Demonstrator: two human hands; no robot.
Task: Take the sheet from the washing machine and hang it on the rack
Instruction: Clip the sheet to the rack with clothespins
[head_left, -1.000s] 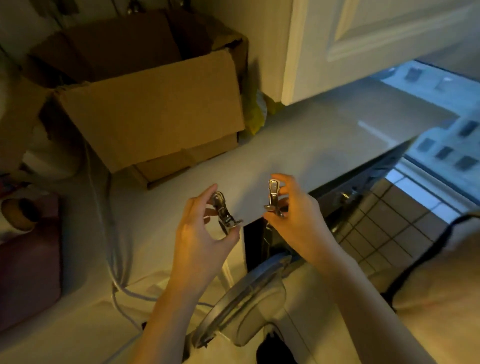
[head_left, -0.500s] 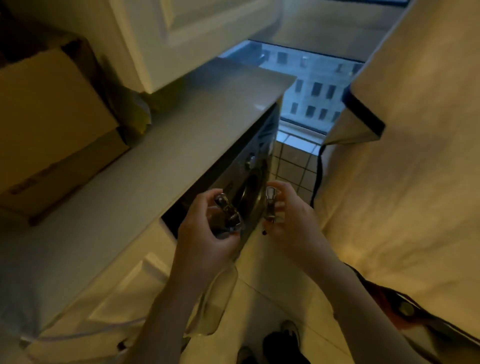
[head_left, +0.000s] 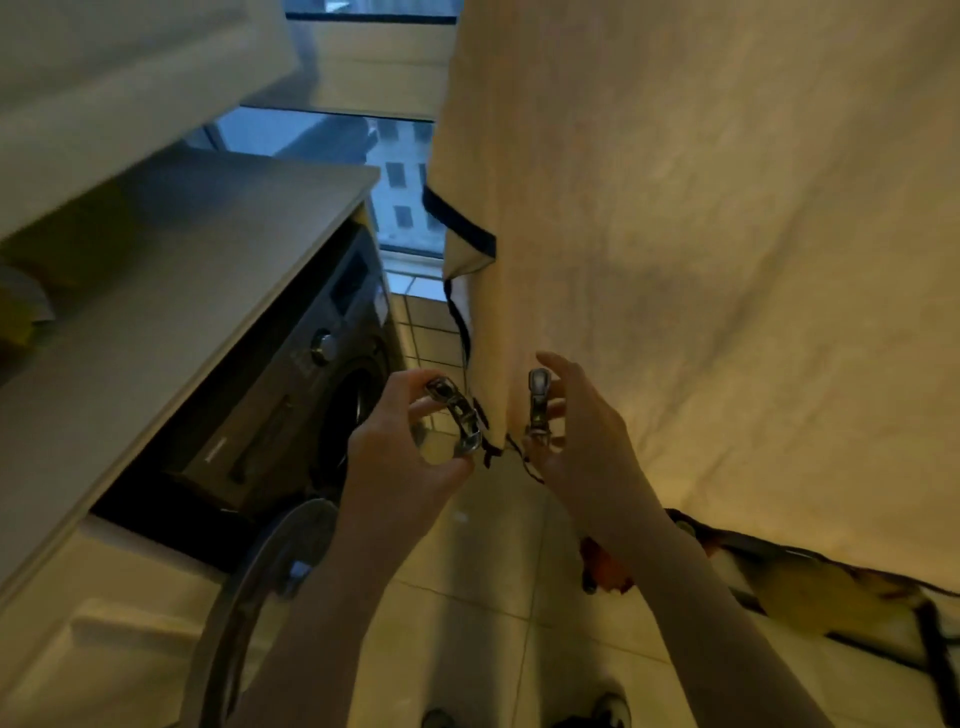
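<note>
- Left hand (head_left: 410, 457) up at chest level, thumb and fingers curled round a metal clip (head_left: 457, 415), pinching it; clip tilted toward the right.
- Right hand (head_left: 582, 447) just beside it, thumb and forefinger pinching a second clip (head_left: 538, 405), held upright; other fingers loosely spread.
- Sheet (head_left: 727, 260), cream with dark trim, hung down on the right. Its lower corner fell between the two clips, close to both. Could not tell whether either clip touched the cloth.
- Rack itself out of view above; sheet seemed already draped over it.
- Washing machine door (head_left: 260, 597) stood open below the left forearm.
- Washing machine (head_left: 291, 395) sat under the counter (head_left: 182, 270); drum dark, nothing visible inside.
- Window (head_left: 400, 176) beyond, buildings outside.
- Judged step: sheet out and hung, task nearly done; clipping stage in hand.
- Next move, as judged: raise the clips to the draped fold at the top, squeeze each open and bite through cloth onto the bar. Needs a reach well above the present hand height.
</note>
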